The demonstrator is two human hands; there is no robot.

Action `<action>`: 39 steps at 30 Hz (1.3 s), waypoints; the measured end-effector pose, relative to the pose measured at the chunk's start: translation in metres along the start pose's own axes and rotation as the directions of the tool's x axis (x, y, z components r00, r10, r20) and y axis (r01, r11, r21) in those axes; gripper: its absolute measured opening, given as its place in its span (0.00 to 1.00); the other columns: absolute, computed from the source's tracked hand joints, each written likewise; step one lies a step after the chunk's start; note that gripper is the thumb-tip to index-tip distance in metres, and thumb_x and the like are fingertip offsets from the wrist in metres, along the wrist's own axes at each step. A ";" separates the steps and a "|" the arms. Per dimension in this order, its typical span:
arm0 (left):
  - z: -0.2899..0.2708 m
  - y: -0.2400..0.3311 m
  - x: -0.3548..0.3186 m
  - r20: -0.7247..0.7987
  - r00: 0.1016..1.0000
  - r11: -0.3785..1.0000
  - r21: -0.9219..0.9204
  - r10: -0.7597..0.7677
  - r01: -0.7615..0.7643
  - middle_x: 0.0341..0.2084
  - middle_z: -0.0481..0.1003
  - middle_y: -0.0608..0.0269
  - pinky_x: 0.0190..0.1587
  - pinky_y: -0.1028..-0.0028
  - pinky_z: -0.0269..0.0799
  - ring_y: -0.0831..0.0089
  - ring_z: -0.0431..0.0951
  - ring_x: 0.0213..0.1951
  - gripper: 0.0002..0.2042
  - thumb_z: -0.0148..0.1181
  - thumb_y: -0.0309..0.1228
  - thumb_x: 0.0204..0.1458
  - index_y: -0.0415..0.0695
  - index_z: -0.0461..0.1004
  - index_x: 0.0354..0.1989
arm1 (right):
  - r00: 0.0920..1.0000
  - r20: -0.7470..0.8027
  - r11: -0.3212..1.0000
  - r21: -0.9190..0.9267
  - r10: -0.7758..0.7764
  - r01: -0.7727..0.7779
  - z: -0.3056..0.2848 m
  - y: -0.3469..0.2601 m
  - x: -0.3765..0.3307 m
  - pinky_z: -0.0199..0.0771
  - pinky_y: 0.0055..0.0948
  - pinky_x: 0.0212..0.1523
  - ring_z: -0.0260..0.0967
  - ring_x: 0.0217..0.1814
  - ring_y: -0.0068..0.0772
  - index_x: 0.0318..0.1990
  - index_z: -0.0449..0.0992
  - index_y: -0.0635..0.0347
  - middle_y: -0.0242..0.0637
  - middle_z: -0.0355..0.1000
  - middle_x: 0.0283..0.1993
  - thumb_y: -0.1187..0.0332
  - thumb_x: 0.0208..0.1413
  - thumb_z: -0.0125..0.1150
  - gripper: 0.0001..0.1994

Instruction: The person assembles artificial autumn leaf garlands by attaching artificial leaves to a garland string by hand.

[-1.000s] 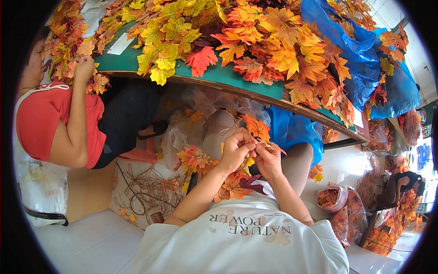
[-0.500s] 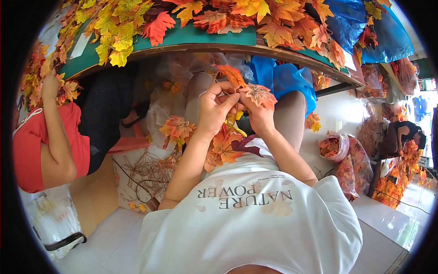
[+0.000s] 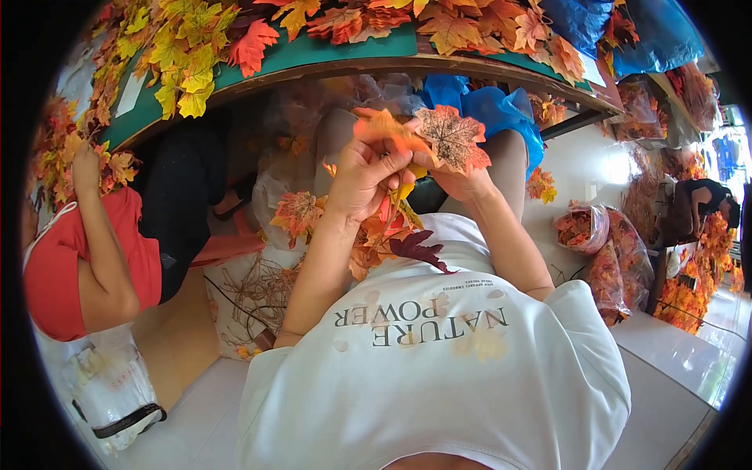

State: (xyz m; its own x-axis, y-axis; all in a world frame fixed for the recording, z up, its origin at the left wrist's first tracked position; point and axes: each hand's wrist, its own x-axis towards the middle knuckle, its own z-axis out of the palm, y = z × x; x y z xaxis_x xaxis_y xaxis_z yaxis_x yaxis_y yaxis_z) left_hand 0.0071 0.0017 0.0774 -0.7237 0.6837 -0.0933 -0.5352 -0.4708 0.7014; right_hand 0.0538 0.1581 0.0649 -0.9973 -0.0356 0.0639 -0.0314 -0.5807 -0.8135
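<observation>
Over my lap, both hands are close together with their fingers pinched. My left hand [image 3: 356, 182] grips an orange artificial maple leaf [image 3: 384, 128], smeared by motion. Pinched at its base by my right hand [image 3: 464, 185] is a pale orange maple leaf [image 3: 450, 138] with dark veins, its face turned up. The fingers hide where the stems meet. Below my hands hang more artificial leaves: a dark maroon leaf [image 3: 421, 250] against my shirt, orange leaves [image 3: 368, 257], and a reddish-orange leaf [image 3: 298, 215] beside my left forearm.
A green-topped table [image 3: 313, 56] ahead bears piles of yellow, orange and red leaves. Blue plastic bags [image 3: 501, 113] hang under its edge. At left sits a person in a red top [image 3: 102, 258], one hand among leaves. Clear bags of leaves [image 3: 611, 274] stand on the floor at right.
The veined leaf in my right hand has risen and turned its face up. The orange leaf in my left hand has tipped over to the left. The maroon leaf now shows more fully.
</observation>
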 end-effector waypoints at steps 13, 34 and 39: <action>-0.020 -0.015 0.004 0.169 0.985 0.995 -0.086 -0.031 0.046 0.39 0.73 0.57 0.38 0.74 0.75 0.72 0.76 0.35 0.13 0.53 0.20 0.48 0.40 0.66 0.43 | 0.955 0.254 0.888 -0.387 -0.155 0.247 -0.007 -0.012 -0.010 0.66 0.25 0.46 0.66 0.45 0.26 0.49 0.71 0.63 0.33 0.68 0.43 0.65 0.57 0.56 0.15; 0.026 0.013 -0.012 0.156 0.986 0.960 0.263 0.057 -0.097 0.33 0.74 0.62 0.30 0.85 0.68 0.79 0.74 0.29 0.16 0.56 0.20 0.50 0.38 0.67 0.49 | 0.976 -0.109 0.931 -0.337 -0.188 0.141 0.007 -0.036 -0.037 0.72 0.21 0.39 0.71 0.39 0.22 0.41 0.72 0.67 0.35 0.72 0.38 0.75 0.46 0.64 0.13; 0.030 0.013 -0.016 0.189 0.982 0.986 0.158 0.022 -0.053 0.27 0.72 0.64 0.28 0.83 0.68 0.76 0.76 0.28 0.16 0.57 0.18 0.49 0.37 0.68 0.47 | 0.879 0.179 0.851 -0.224 -0.443 0.475 0.022 -0.065 -0.040 0.73 0.21 0.37 0.72 0.35 0.21 0.38 0.73 0.68 0.35 0.74 0.37 0.77 0.45 0.60 0.10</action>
State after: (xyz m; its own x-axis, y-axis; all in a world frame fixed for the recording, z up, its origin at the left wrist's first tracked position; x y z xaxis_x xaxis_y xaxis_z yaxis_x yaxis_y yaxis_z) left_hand 0.0249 0.0012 0.1088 -0.6400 0.7662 0.0578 -0.4209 -0.4125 0.8079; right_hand 0.0976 0.1794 0.1273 -0.8505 0.0807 0.5197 -0.5149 -0.3289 -0.7916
